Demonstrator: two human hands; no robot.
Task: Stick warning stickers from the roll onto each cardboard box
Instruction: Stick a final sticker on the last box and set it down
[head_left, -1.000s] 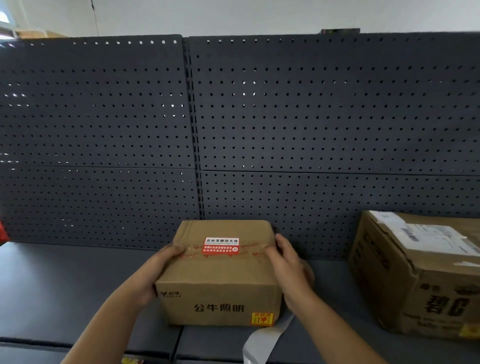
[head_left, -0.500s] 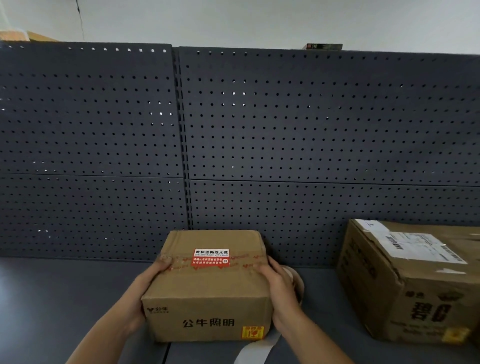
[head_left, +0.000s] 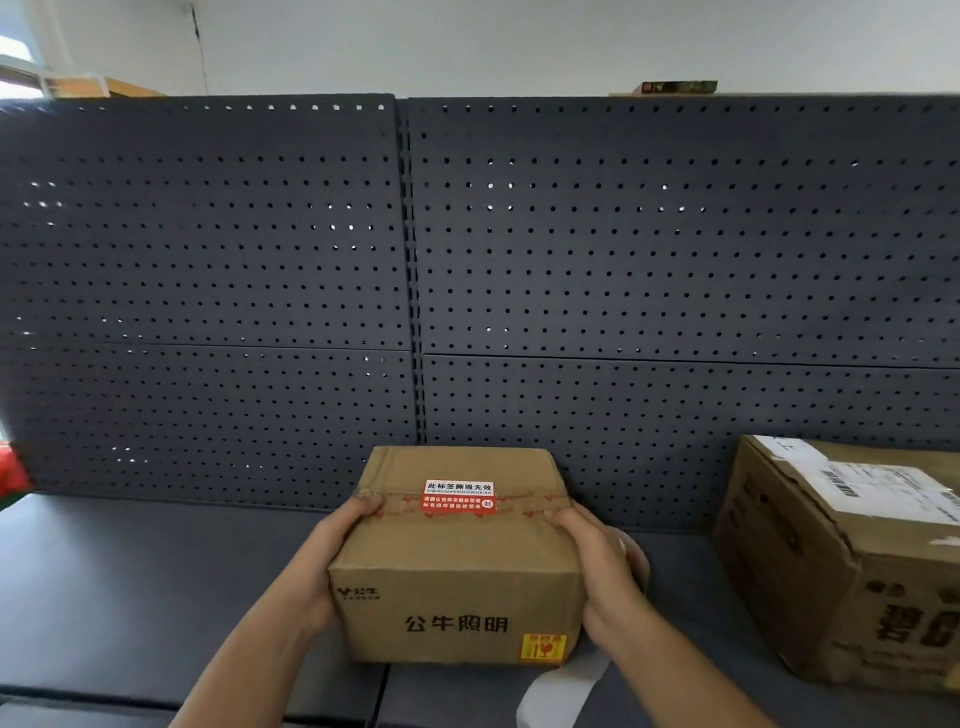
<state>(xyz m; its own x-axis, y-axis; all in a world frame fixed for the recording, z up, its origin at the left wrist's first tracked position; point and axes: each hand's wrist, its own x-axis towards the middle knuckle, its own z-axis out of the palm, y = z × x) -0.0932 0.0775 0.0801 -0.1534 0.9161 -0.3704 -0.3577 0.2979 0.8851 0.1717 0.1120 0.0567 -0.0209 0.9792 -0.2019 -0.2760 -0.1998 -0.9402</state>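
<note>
Grip: left hand (head_left: 327, 566) and right hand (head_left: 605, 569) around one small box (head_left: 457, 577), one larger box (head_left: 831, 566) apart.

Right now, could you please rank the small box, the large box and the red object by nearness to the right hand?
1. small box: centre, gripped by the right hand.
2. large box: at the right.
3. red object: far left edge.

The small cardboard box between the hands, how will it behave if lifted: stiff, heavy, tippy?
Probably stiff: the small box shows crisp edges under the left hand and right hand. Unlikely to tip: squat, wide base. Its yellow sticker seems to show a broken glass, so contents may be fragile.
</note>
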